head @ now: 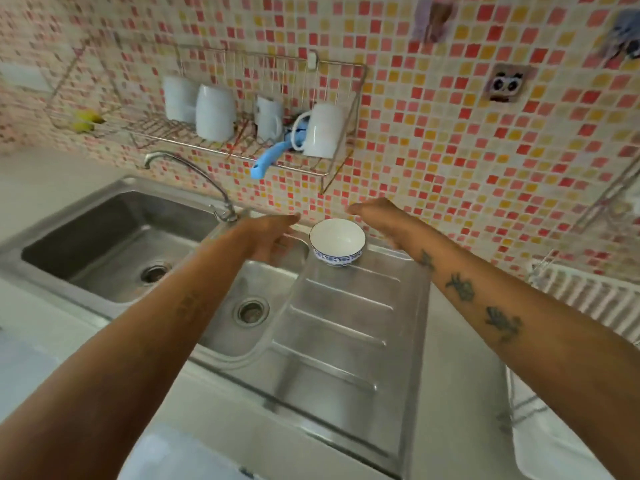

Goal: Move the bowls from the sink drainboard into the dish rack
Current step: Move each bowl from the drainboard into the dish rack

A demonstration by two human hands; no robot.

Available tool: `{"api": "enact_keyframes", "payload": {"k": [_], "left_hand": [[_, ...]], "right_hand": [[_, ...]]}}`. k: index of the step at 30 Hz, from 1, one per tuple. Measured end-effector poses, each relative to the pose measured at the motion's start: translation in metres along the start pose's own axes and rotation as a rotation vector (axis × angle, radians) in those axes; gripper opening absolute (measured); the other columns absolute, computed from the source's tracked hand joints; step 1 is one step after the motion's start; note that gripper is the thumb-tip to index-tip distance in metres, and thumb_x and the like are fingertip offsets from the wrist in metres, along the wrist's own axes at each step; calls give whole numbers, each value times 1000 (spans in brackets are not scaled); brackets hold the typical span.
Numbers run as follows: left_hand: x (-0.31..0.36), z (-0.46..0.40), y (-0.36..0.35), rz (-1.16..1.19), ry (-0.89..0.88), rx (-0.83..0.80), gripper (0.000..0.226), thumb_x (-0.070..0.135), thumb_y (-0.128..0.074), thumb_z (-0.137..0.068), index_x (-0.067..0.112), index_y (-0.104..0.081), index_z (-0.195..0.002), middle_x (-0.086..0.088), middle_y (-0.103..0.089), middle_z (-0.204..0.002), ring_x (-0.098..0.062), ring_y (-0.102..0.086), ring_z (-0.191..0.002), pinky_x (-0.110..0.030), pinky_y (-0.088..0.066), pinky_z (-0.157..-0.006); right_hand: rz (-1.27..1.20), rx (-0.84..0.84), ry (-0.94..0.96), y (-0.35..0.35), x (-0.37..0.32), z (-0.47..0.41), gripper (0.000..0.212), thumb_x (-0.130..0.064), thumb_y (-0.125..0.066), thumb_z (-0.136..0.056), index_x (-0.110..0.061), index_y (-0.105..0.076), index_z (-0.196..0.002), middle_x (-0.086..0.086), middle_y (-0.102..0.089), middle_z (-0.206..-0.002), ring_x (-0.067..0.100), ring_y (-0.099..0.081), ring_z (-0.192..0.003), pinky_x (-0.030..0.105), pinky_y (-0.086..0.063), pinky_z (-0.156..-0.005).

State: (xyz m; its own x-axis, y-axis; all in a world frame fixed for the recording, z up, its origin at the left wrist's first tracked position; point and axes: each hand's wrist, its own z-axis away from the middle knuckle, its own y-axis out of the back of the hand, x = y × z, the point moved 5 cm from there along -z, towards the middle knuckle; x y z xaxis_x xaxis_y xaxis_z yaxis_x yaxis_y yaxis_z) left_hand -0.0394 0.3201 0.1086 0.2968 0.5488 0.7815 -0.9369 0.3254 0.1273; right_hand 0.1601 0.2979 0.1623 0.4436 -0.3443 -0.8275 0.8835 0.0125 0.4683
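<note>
I see one bowl (337, 241) standing right way up at the far end of the drainboard (341, 327), close to the tiled wall (450, 140). It is round and smooth, white inside, with a blue pattern around the outside. It looks like hard, shiny china, so I think it could slip if wet.

My left hand (273, 237) is just beside the bowl on its left, and my right hand (375, 216) is just beside it on its right. Both hands are spread open and hold nothing. I think they sit on either side so they can close around the bowl together.

The drainboard under the bowl is grey metal with long raised ribs, made so water runs off. Left of the bowl is the shiny metal sink (114, 244). Above the bowl, a thin wire dish rack (242, 109) hangs on the wall, with white mugs (214, 112) upside down in it to dry.
</note>
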Motion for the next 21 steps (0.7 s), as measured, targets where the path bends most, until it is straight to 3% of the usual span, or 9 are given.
{"api": "enact_keyframes", "payload": {"k": [2,3,4,6,8,12,15,17,21], "left_hand": [[-13,-26,10,47,21,21,52,55,-43,-94,11,-58,-118,-6,-67,-105,-24,-65,-99,-34,-43,-77],[-21,-38,14,67,39,45,61,55,-44,-93,9,-50,-134,-13,-58,-130,-29,-56,-120,-39,-41,-86],[-29,-49,14,101,57,44,63,55,-45,-93,8,-48,-136,-15,-49,-141,-31,-52,-123,-41,-39,-90],[-41,-70,10,168,77,0,53,55,-45,-92,9,-57,-114,-11,-49,-128,-27,-54,-100,-40,-40,-89],[-49,-94,8,211,94,9,53,56,-47,-90,12,-57,-117,-8,-46,-118,-23,-51,-92,-39,-42,-88],[-52,-133,-6,251,83,12,60,61,-51,-87,17,-54,-127,-5,-52,-122,-23,-54,-107,-36,-44,-86],[-45,-159,-21,288,47,8,68,57,-49,-90,18,-38,-145,-7,-34,-153,-30,-35,-139,-44,-37,-105],[-44,-177,-33,317,45,-16,65,50,-48,-93,17,-33,-148,-9,-29,-156,-30,-38,-134,-45,-34,-108],[-46,-206,-46,401,-7,12,51,20,-52,-94,21,-34,-143,-11,-42,-138,-20,-46,-81,-45,-42,-95]], "right_hand": [[-105,25,-40,-9,20,-25,50,-33,-60,-90,-4,-54,-131,10,-56,-133,24,-54,-112,33,-39,-86],[-151,39,-68,-12,31,-37,51,-32,-61,-89,-4,-53,-132,8,-55,-135,24,-52,-118,32,-37,-85],[-186,50,-95,-17,42,-48,53,-30,-61,-90,-4,-51,-135,5,-52,-136,23,-49,-125,31,-36,-87],[-232,77,-141,-23,62,-67,57,-29,-62,-89,-4,-46,-138,5,-49,-141,24,-45,-131,31,-36,-91],[-262,86,-181,-28,80,-88,58,-28,-63,-88,-7,-47,-140,5,-47,-147,25,-44,-133,33,-37,-97],[-322,71,-248,-38,112,-124,58,-26,-63,-88,-7,-46,-140,5,-45,-148,24,-40,-136,30,-31,-96],[-353,63,-277,-48,130,-149,57,-27,-62,-88,-9,-47,-140,6,-48,-144,25,-43,-131,33,-33,-98],[-381,68,-285,-56,139,-165,56,-28,-62,-87,-9,-47,-138,7,-53,-137,26,-48,-119,35,-38,-97],[-459,83,-283,-72,148,-188,62,-18,-63,-84,-10,-38,-141,6,-51,-138,25,-49,-117,38,-44,-97]]}}
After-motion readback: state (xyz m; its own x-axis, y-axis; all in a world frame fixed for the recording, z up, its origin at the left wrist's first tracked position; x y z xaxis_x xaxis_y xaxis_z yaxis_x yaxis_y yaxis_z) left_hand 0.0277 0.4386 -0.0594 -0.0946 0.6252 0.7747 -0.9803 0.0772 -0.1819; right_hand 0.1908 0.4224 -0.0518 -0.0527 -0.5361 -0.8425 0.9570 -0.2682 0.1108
